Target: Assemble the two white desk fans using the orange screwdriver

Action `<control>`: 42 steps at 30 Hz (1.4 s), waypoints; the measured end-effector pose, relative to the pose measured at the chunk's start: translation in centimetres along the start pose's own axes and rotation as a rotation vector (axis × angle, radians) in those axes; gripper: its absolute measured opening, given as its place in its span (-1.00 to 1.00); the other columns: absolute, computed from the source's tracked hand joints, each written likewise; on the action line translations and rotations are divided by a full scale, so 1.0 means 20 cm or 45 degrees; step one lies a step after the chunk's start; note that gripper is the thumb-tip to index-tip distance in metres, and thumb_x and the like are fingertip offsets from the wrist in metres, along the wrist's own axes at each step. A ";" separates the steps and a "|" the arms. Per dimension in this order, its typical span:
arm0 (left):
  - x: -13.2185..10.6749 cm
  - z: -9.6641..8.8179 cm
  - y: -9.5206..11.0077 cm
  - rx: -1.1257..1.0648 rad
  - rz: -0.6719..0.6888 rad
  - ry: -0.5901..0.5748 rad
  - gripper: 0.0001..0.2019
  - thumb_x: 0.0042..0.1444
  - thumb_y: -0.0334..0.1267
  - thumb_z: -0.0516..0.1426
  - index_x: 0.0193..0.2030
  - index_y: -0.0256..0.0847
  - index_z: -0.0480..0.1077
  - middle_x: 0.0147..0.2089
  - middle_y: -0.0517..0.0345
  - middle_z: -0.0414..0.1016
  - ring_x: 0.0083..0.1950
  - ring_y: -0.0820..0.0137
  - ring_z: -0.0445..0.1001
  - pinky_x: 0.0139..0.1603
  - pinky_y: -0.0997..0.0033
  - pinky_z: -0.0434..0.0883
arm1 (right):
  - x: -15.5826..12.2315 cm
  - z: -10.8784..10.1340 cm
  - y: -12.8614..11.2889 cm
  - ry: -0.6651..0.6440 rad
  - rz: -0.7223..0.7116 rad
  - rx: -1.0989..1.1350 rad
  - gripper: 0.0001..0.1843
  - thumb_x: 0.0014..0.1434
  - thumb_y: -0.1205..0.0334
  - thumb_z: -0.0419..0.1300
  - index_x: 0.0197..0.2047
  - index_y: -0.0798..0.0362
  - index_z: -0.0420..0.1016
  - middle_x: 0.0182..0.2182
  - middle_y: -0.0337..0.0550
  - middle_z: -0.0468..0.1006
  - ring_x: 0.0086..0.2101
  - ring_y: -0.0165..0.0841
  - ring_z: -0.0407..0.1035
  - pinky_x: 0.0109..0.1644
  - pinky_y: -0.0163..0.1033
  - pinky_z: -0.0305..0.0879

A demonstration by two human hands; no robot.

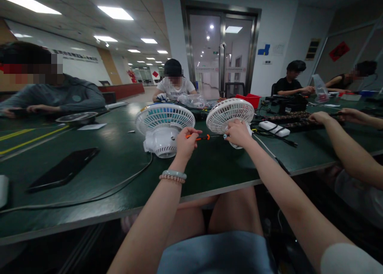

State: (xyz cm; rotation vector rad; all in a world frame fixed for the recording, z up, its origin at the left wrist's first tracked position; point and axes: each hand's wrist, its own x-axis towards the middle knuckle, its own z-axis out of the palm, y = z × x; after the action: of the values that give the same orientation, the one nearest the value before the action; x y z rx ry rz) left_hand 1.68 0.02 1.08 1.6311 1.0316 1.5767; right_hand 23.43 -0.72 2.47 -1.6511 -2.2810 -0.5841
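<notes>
Two white desk fans stand on the green tabletop in front of me, their cages tipped upward. My left hand [187, 142] is closed around a screwdriver [206, 137] with an orange and black handle, in front of the left fan [164, 120]. The thin shaft points right, toward my right hand [237, 132]. That hand curls over the back of the right fan [229, 110] and hides much of its motor housing. By its thumb shows a small pale blue spot, too small to name. The screwdriver's tip ends near there.
A black phone [64, 168] lies at left, with a white cable [119, 183] trailing from the left fan. At right are a white power strip [273, 128], dark cables and a red bin [248, 100]. Several people sit around the table; a neighbour's hands [321, 117] reach in from the right.
</notes>
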 end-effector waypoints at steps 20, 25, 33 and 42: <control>0.00 0.02 -0.01 0.067 -0.048 0.089 -0.76 0.02 -0.13 0.10 -0.25 -0.20 0.17 -0.61 0.39 0.25 -0.76 0.56 0.24 -0.80 0.63 0.10 | -0.01 0.02 0.02 0.014 -0.038 -0.004 -0.74 0.11 0.07 0.12 -0.25 -0.05 0.59 -0.04 -0.05 0.40 -0.03 -0.08 0.10 -0.06 -0.01 0.00; -0.01 0.01 -0.01 0.246 -0.024 0.115 -0.69 0.07 0.01 0.05 -0.24 -0.21 0.24 -0.64 0.29 0.32 -0.77 0.50 0.27 -0.79 0.59 0.11 | -0.02 0.03 0.02 0.045 -0.036 0.000 -0.73 0.12 0.07 0.11 -0.26 -0.04 0.59 -0.08 -0.05 0.41 -0.06 -0.10 0.11 -0.07 -0.01 -0.01; 0.00 -0.01 -0.01 0.334 0.051 0.123 -0.71 0.03 -0.02 0.09 -0.25 -0.20 0.22 -0.48 0.19 0.44 -0.74 0.55 0.26 -0.74 0.57 0.15 | -0.03 0.04 0.01 0.073 -0.023 -0.004 -0.72 0.13 0.08 0.09 -0.26 -0.03 0.59 -0.09 -0.05 0.42 -0.05 -0.10 0.09 -0.08 -0.03 -0.01; 0.01 0.01 -0.01 -0.121 -0.035 0.032 -0.65 -0.16 -0.36 0.02 -0.16 -0.16 0.09 -0.06 0.08 0.36 -0.65 0.68 0.28 -0.74 0.63 0.16 | -0.04 0.05 0.02 0.068 -0.012 0.012 -0.72 0.14 0.08 0.08 -0.24 -0.04 0.59 -0.11 -0.05 0.41 -0.06 -0.10 0.09 -0.09 -0.03 -0.02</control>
State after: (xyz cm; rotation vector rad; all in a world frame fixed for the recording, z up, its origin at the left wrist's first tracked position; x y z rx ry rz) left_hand 1.77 0.40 0.98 1.5313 0.9727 1.6072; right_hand 23.99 -0.81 1.37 -1.6019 -2.2515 -0.6115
